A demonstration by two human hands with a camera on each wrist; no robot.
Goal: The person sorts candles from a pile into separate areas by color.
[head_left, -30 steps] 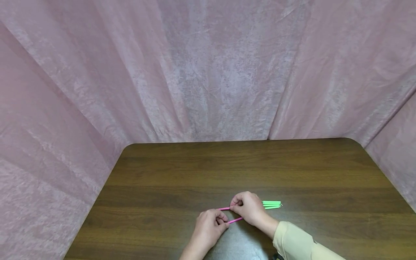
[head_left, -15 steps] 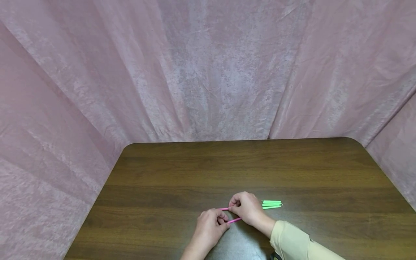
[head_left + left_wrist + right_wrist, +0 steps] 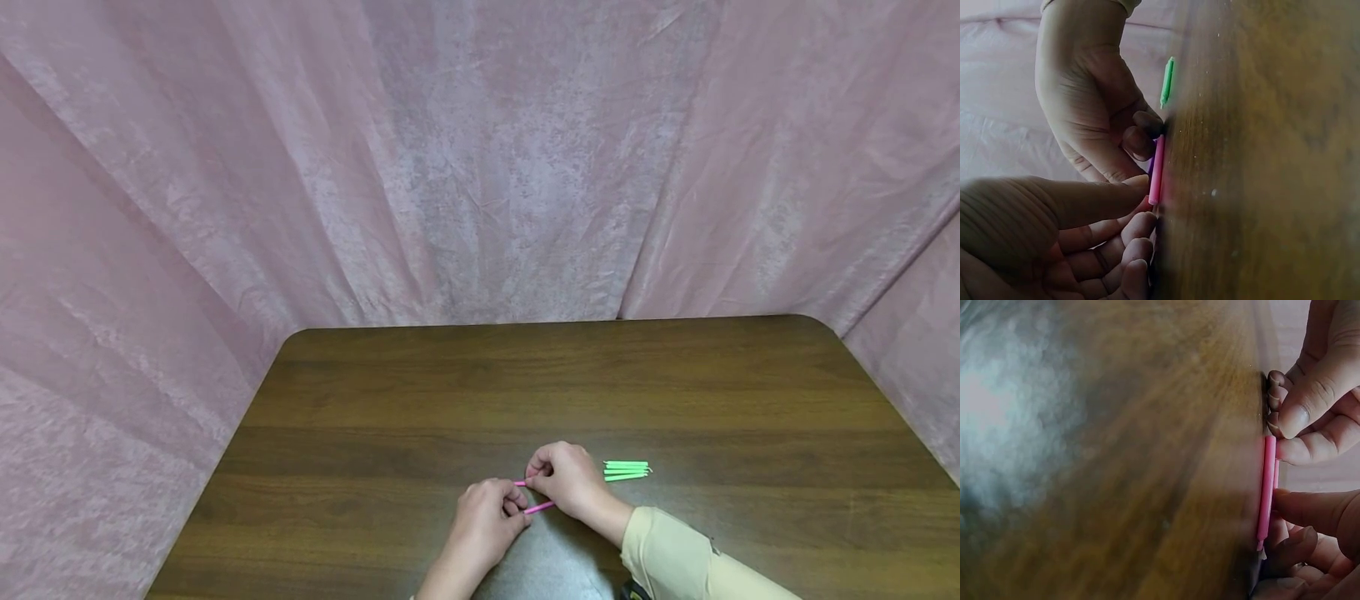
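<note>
Low over the table's near part, both hands work close together on thin pink candles. My left hand point(image 3: 483, 521) pinches the left end of the nearer pink candle point(image 3: 538, 507) between thumb and forefinger. My right hand point(image 3: 573, 483) pinches a second pink candle point(image 3: 519, 483) lying farther from me; the hands hide much of it. In the right wrist view the nearer candle point(image 3: 1266, 487) lies along the tabletop, its wick end beside the right hand's curled fingers. Just right of the right hand lie several green candles point(image 3: 626, 471) in a row.
The brown wooden table point(image 3: 360, 417) has rounded far corners. Pink velvety curtains point(image 3: 517, 167) hang behind it and at both sides. A pale yellow sleeve point(image 3: 671, 550) covers the right forearm.
My right hand has shifted slightly left, leaving a gap before the green candles. Less of the farther pink candle shows between the hands. The left hand has barely moved.
</note>
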